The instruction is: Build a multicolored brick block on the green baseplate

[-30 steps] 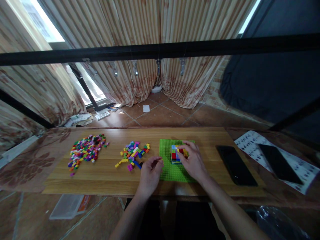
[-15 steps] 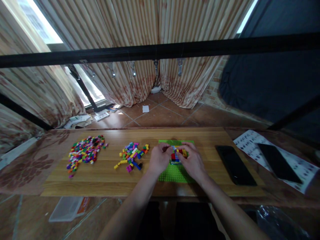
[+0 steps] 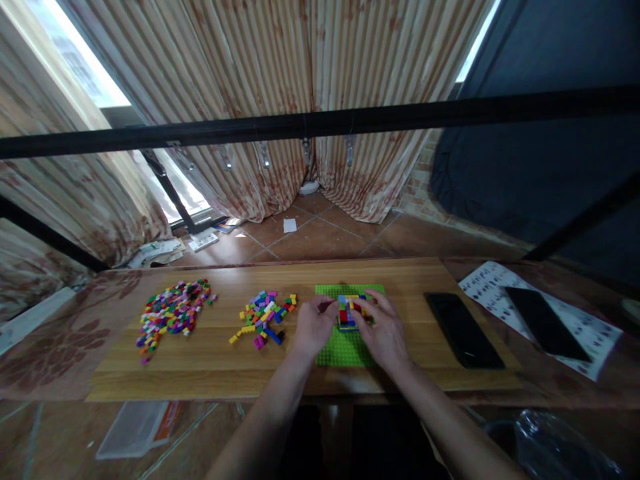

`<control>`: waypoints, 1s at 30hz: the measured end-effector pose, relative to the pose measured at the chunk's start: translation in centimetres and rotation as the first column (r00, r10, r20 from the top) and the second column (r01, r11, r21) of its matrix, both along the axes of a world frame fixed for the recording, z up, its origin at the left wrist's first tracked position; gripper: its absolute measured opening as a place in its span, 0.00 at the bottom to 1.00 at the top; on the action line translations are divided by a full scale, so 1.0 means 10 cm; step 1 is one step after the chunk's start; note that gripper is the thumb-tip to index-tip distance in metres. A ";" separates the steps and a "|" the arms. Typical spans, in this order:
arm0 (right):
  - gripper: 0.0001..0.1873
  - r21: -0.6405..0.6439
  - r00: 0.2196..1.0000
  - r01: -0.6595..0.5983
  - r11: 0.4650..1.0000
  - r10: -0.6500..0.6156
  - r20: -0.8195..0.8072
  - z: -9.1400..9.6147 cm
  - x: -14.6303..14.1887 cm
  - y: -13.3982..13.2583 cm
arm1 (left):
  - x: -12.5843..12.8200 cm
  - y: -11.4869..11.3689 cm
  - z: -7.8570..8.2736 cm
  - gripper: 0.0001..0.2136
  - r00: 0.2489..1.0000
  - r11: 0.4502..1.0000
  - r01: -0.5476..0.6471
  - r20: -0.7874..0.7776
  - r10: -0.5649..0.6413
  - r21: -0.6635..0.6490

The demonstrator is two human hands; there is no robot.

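A small block of coloured toy bricks [image 3: 345, 315], with red, blue, yellow and light blue pieces, stands on a green studded baseplate [image 3: 345, 350]. My right hand [image 3: 385, 330] reaches round its right side, thumb at the front and fingers at the back, gripping it. At its left side is my left hand [image 3: 315, 327], thumb and fingertips drawn together close to the bricks. Whether a small piece sits between those left fingertips is hidden. Part of the brick build lies under my right fingers.
Left of the baseplate lies a small pile of loose bricks [image 3: 265, 317], with a larger pile [image 3: 173, 310] farther left. A black phone [image 3: 465, 330] rests at the wooden board's [image 3: 200, 380] right end. Beyond it, another dark device [image 3: 545, 322] lies on a printed sheet [image 3: 483, 283].
My left fingers have drawn back slightly to the left from the bricks, uncovering more of the build's top. My right hand stays around its right side. The camera view has shifted slightly.
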State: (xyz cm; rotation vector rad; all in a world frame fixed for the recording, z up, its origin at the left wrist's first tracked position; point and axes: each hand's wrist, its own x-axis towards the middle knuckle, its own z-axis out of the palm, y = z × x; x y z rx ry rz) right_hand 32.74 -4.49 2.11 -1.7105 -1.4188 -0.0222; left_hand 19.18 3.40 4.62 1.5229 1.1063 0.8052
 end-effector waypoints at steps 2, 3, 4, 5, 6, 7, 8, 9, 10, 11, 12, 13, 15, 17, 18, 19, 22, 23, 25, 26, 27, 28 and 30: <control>0.14 0.016 0.999 0.014 1.000 -0.013 -0.051 0.01 -0.02 -0.05 | 0.01 0.01 0.01 0.08 1.000 1.000 0.010 -0.008 -0.010 -0.009; 0.13 0.022 0.997 0.017 1.000 -0.015 -0.080 0.01 -0.03 -0.08 | 0.02 0.02 0.02 0.08 1.000 1.000 0.017 -0.019 -0.017 -0.006; 0.13 0.027 0.994 0.017 1.000 -0.014 -0.109 0.00 -0.04 -0.10 | 0.03 0.03 0.03 0.08 0.999 1.000 0.026 -0.037 -0.025 0.003; 0.12 0.032 0.991 0.017 0.999 -0.013 -0.134 0.00 -0.04 -0.11 | 0.05 0.04 0.04 0.08 0.998 0.999 0.037 -0.060 -0.036 0.015; 0.12 0.038 0.988 0.017 0.999 -0.011 -0.155 -0.01 -0.05 -0.12 | 0.07 0.05 0.06 0.09 0.995 0.998 0.053 -0.091 -0.050 0.030; 0.12 0.040 0.985 0.018 0.999 -0.011 -0.171 -0.02 -0.05 -0.13 | 0.09 0.06 0.09 0.09 0.990 0.997 0.071 -0.128 -0.065 0.044; 0.12 0.042 0.983 0.019 0.999 -0.011 -0.184 -0.03 -0.05 -0.13 | 0.12 0.07 0.12 0.09 0.982 0.995 0.087 -0.171 -0.076 0.056; 0.12 0.042 0.981 0.020 0.999 -0.012 -0.195 -0.04 -0.04 -0.12 | 0.14 0.07 0.15 0.09 0.972 0.993 0.104 -0.218 -0.088 0.064; 0.12 0.041 0.979 0.019 0.999 -0.010 -0.203 -0.04 -0.03 -0.12 | 0.17 0.07 0.18 0.10 0.958 0.990 0.119 -0.270 -0.096 0.071; 0.12 0.038 0.978 0.015 0.999 -0.007 -0.208 -0.05 -0.03 -0.11 | 0.20 0.07 0.21 0.10 0.941 0.988 0.129 -0.323 -0.096 0.081; 0.12 0.033 0.978 0.012 0.999 -0.004 -0.210 -0.04 -0.02 -0.11 | 0.23 0.06 0.23 0.10 0.923 0.987 0.135 -0.373 -0.092 0.091; 0.12 0.028 0.978 0.009 1.000 -0.003 -0.210 -0.04 -0.01 -0.10 | 0.26 0.06 0.25 0.10 0.906 0.985 0.140 -0.415 -0.086 0.100; 0.12 0.014 0.978 0.007 1.000 -0.004 -0.207 -0.03 0.00 -0.08 | 0.30 0.06 0.28 0.10 0.877 0.983 0.148 -0.475 -0.080 0.108; 0.12 0.002 0.979 0.009 1.000 -0.008 -0.205 -0.01 0.01 -0.07 | 0.33 0.05 0.27 0.09 0.864 0.983 0.146 -0.499 -0.073 0.109; 0.12 -0.001 0.979 0.010 1.000 -0.010 -0.204 -0.01 0.01 -0.06 | 0.34 0.05 0.26 0.09 0.865 0.984 0.143 -0.498 -0.070 0.110; 0.12 -0.004 0.979 0.009 1.000 -0.010 -0.202 0.00 0.02 -0.05 | 0.34 0.05 0.25 0.09 0.870 0.984 0.140 -0.488 -0.068 0.113; 0.12 -0.009 0.981 -0.003 1.000 0.001 -0.195 0.02 0.03 -0.02 | 0.33 0.05 0.19 0.08 0.904 0.984 0.124 -0.423 -0.059 0.127; 0.12 -0.010 0.981 -0.011 1.000 0.009 -0.193 0.02 0.03 -0.01 | 0.32 0.06 0.18 0.07 0.916 0.985 0.116 -0.397 -0.055 0.129; 0.12 -0.010 0.982 -0.018 1.000 0.016 -0.188 0.03 0.04 0.01 | 0.31 0.07 0.15 0.06 0.935 0.987 0.098 -0.350 -0.049 0.125; 0.12 -0.009 0.983 -0.017 1.000 0.015 -0.184 0.03 0.04 0.02 | 0.30 0.08 0.13 0.05 0.943 0.988 0.091 -0.331 -0.047 0.121; 0.12 -0.009 0.984 -0.015 1.000 0.013 -0.179 0.03 0.03 0.02 | 0.30 0.08 0.13 0.04 0.948 0.989 0.087 -0.315 -0.047 0.116; 0.11 -0.008 0.985 -0.012 1.000 0.010 -0.173 0.04 0.03 0.03 | 0.29 0.09 0.12 0.04 0.952 0.990 0.083 -0.302 -0.046 0.112; 0.11 -0.005 0.988 -0.005 1.000 0.004 -0.152 0.04 0.02 0.05 | 0.29 0.09 0.10 0.04 0.958 0.991 0.080 -0.283 -0.046 0.109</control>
